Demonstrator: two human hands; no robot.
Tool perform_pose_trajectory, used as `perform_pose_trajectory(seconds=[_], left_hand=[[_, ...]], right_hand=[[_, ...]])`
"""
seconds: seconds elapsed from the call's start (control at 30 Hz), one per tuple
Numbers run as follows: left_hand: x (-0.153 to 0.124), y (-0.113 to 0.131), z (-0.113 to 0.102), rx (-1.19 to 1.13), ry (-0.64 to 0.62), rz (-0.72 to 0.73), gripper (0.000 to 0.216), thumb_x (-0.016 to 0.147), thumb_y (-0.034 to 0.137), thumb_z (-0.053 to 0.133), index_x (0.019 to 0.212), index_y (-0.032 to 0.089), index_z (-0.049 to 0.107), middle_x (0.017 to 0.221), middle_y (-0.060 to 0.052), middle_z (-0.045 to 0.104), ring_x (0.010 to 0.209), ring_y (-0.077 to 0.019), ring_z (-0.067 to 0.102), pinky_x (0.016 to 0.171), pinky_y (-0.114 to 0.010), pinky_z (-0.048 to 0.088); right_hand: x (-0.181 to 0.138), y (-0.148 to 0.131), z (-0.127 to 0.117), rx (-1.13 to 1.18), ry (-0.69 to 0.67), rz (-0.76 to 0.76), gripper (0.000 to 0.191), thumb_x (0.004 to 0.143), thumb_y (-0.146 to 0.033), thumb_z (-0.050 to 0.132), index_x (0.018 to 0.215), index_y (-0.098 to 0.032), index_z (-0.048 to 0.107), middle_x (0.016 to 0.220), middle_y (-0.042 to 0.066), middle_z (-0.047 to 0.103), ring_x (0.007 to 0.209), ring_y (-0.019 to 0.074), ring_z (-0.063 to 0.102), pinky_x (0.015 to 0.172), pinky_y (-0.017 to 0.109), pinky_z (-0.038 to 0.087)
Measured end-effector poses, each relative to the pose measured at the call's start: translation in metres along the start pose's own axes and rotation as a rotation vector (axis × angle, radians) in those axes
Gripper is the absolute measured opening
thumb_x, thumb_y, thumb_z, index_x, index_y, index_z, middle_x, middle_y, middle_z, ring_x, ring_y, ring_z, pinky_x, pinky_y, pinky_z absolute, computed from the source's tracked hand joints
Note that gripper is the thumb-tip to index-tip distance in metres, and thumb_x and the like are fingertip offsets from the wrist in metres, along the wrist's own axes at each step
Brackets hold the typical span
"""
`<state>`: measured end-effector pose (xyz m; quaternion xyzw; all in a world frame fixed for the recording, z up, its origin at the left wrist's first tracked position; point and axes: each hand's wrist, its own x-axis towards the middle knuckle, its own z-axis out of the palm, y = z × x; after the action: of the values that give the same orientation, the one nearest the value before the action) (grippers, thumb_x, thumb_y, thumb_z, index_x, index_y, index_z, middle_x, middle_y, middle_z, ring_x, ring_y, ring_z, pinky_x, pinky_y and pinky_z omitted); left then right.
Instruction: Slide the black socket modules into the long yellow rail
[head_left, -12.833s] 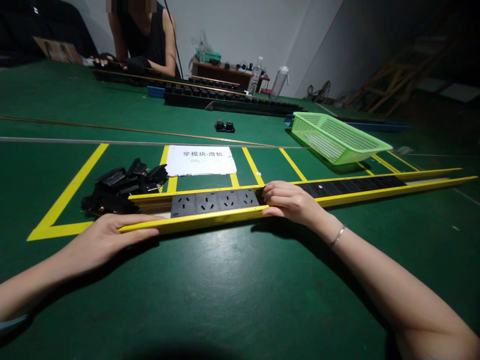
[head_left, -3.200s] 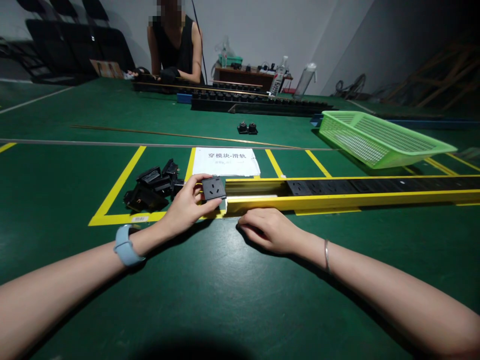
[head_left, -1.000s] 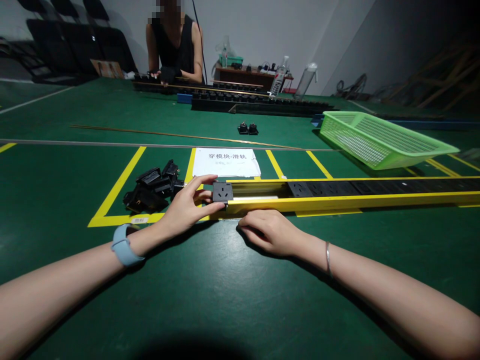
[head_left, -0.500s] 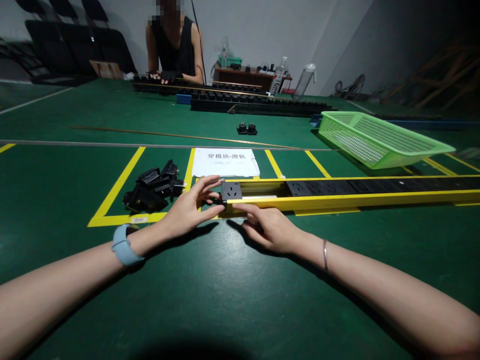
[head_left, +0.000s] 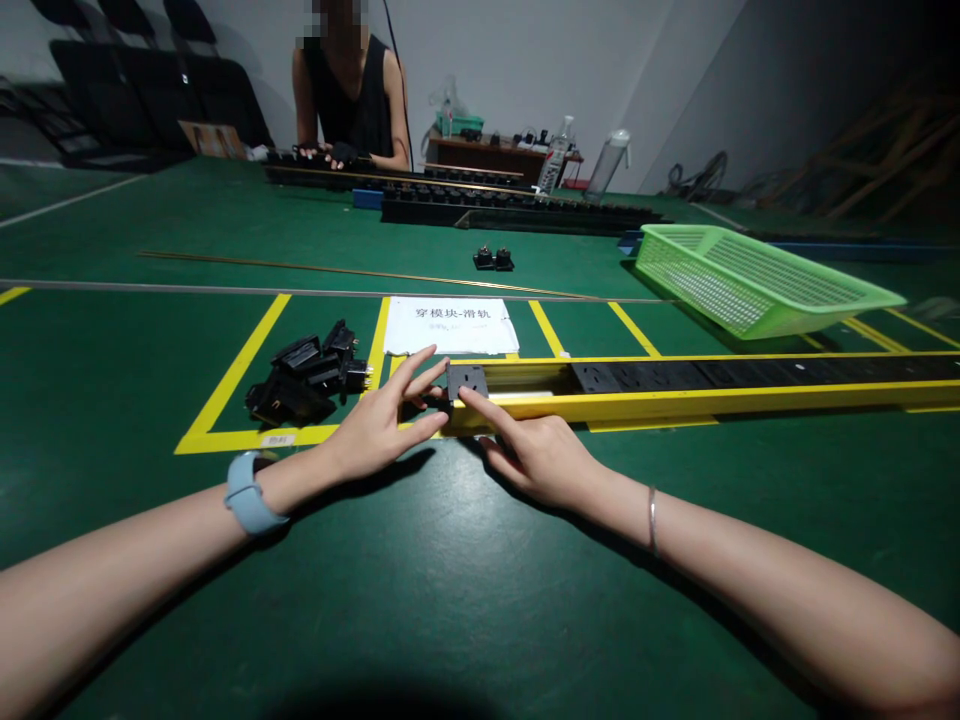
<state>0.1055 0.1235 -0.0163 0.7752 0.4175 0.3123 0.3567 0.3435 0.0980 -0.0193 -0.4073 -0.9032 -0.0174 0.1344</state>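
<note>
A long yellow rail (head_left: 675, 402) lies across the green table, with several black socket modules seated further right in its channel. One black socket module (head_left: 466, 380) sits at the rail's left end. My left hand (head_left: 382, 425) has its fingers stretched out, the fingertips pressing on the module's left edge. My right hand (head_left: 536, 455) reaches over the rail's near wall, its index finger touching the module's front right corner. A heap of loose black socket modules (head_left: 304, 382) lies just left of my left hand.
A white paper label (head_left: 450, 325) lies behind the rail between yellow floor-tape lines. A green plastic basket (head_left: 757, 280) stands at the right. Two small black parts (head_left: 493, 260) sit mid-table. Across the table a person (head_left: 349, 95) handles long black strips (head_left: 517, 205).
The socket module went from my left hand's grip into the rail's left end and has slid a little to the right. My right hand lifted off the table and reached up to the module.
</note>
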Motion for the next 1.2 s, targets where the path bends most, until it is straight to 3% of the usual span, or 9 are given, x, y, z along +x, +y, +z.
perform_pose_trajectory(seconds=[0.33,0.57,1.1,1.2], left_hand=[[0.0001,0.0036,0.0009,-0.176,0.045,-0.013,0.064,0.088,0.037,0.054,0.144,0.022,0.027,0.141,-0.015,0.049,0.114,-0.0250,0.061,0.101,-0.042,0.044],[-0.0002,0.0034,0.0002,-0.350,0.143,-0.071,0.052,0.087,0.040,0.055,0.133,0.018,0.042,0.122,-0.016,0.064,0.098,-0.0246,0.068,0.097,-0.045,0.047],[-0.0047,0.0071,0.0018,-0.402,0.043,-0.008,0.049,0.089,0.030,0.054,0.134,0.021,0.038,0.130,-0.014,0.059,0.103,-0.0231,0.066,0.097,-0.043,0.047],[-0.0040,0.0067,0.0015,-0.395,-0.004,0.008,0.053,0.088,0.030,0.055,0.137,0.021,0.036,0.130,-0.014,0.059,0.112,-0.0248,0.062,0.098,-0.043,0.046]], right_hand=[[0.0002,-0.0015,-0.0004,-0.021,0.014,0.011,0.062,0.092,-0.030,0.045,0.148,-0.019,0.020,0.079,0.003,0.071,0.054,0.0147,0.060,0.054,0.023,0.036],[0.0008,-0.0016,-0.0009,-0.020,0.020,0.007,0.061,0.092,-0.030,0.045,0.147,-0.020,0.020,0.075,0.001,0.069,0.053,0.0149,0.059,0.051,0.023,0.034],[-0.0016,0.0007,0.0064,0.105,0.061,0.072,0.056,0.093,-0.030,0.044,0.141,-0.012,0.022,0.064,-0.002,0.062,0.050,0.0142,0.056,0.051,0.023,0.035],[-0.0016,0.0017,0.0070,0.123,0.070,0.075,0.058,0.093,-0.031,0.043,0.142,-0.011,0.019,0.065,-0.002,0.063,0.049,0.0138,0.055,0.051,0.023,0.035]])
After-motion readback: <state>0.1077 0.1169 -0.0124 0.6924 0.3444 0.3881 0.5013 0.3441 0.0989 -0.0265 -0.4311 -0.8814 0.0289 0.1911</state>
